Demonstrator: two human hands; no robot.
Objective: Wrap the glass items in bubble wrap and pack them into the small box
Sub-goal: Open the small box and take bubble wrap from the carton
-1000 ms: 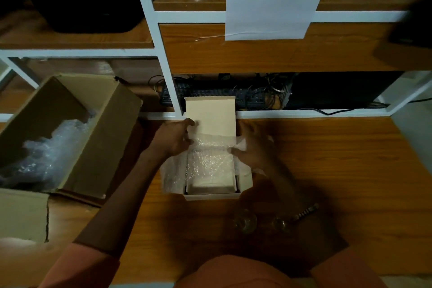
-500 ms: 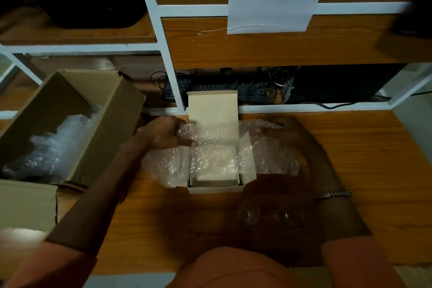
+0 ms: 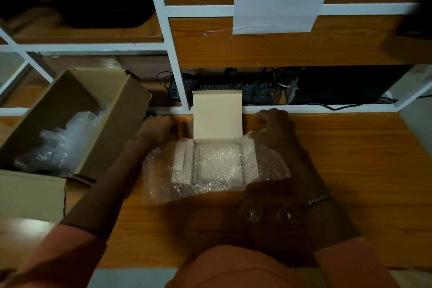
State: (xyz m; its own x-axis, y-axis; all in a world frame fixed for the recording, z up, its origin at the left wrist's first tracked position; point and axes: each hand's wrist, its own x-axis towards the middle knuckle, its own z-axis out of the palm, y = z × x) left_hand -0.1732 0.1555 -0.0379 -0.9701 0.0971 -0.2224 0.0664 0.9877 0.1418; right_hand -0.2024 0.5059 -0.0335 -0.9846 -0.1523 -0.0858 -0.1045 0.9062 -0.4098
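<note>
Now my left hand [image 3: 155, 132] and right hand [image 3: 274, 128] each pinch a far corner of the bubble wrap [image 3: 217, 168] spread over the small box [image 3: 217, 121], mid-frame. Two glass items [image 3: 266, 214] sit low on the counter [image 3: 362, 159]; my right arm could knock them.

- Box [image 3: 217, 119]: pale cream.
- Wrap [image 3: 217, 168]: clear, bubble-dotted.
- Carton [image 3: 121, 124]: brown.
- Tabletop [image 3: 362, 159]: orange wood grain.
- Frame [image 3: 161, 18]: white.
- Sleeves [image 3: 70, 255]: orange.
</note>
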